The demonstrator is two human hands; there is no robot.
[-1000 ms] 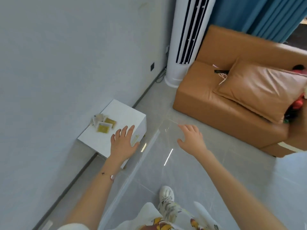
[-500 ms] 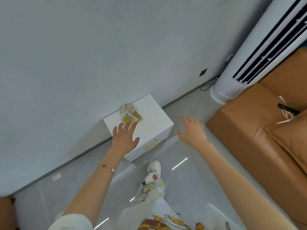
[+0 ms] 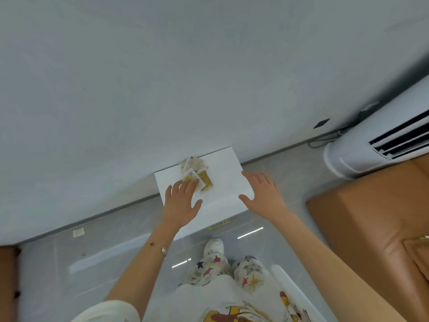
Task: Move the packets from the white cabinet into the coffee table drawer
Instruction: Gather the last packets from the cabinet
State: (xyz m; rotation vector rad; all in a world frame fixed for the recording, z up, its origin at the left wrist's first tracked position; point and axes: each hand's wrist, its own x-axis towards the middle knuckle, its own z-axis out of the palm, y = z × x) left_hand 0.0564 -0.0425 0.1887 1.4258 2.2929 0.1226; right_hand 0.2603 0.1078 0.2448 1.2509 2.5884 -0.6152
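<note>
1. Atop the white cabinet [image 3: 226, 180], close to the wall [image 3: 162, 77], packets [image 3: 197, 171] lie in a loose overlapping pile.
2. Left hand [image 3: 182, 202]: palm down, arm extended forward, fingers straight, fingertips [image 3: 193, 181] on the nearest yellow packet; nothing grasped.
3. Right hand [image 3: 264, 194]: palm down over the cabinet's right edge, fingers spread and relaxed, holding nothing.
</note>
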